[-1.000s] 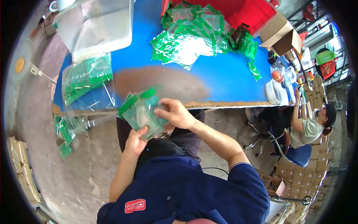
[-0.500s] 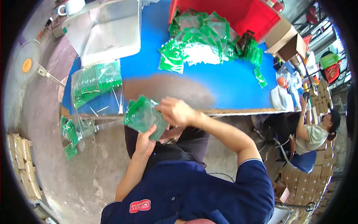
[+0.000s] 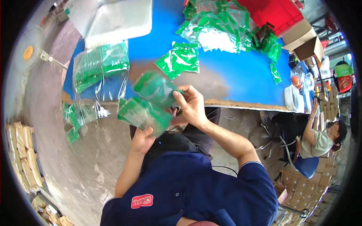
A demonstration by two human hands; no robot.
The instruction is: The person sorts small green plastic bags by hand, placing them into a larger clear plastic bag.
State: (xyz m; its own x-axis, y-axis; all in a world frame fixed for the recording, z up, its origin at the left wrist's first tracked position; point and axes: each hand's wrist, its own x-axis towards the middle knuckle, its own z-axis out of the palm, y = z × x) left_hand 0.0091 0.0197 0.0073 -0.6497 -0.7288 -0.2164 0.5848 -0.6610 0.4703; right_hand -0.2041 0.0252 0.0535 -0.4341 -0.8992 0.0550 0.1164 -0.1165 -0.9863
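Observation:
My left hand (image 3: 143, 140) is closed round the lower edge of several clear plastic packets with green print (image 3: 141, 115), over my lap. Between the thumb and fingers of my right hand (image 3: 191, 107) is a green packet (image 3: 156, 90), blurred by motion, just above the left hand's packets. It may be more than one packet. On the blue table beyond lie green packets (image 3: 183, 60), partly overlapping. A large clear bag (image 3: 100, 69) filled with rows of green packets rests at the table's left, its open end hanging over the edge.
A heap of green packets (image 3: 218, 35) spills from a red bin (image 3: 277, 17) at the back. A translucent tub (image 3: 120, 24) stands back left, a cardboard box (image 3: 307, 45) at right. More packets (image 3: 72, 122) hang below the left edge. Another person (image 3: 320, 141) sits at far right.
My right hand has lifted a packet up and away from those in my left hand. More green packet surface shows on the table in front of the heap. The whole view has shifted slightly.

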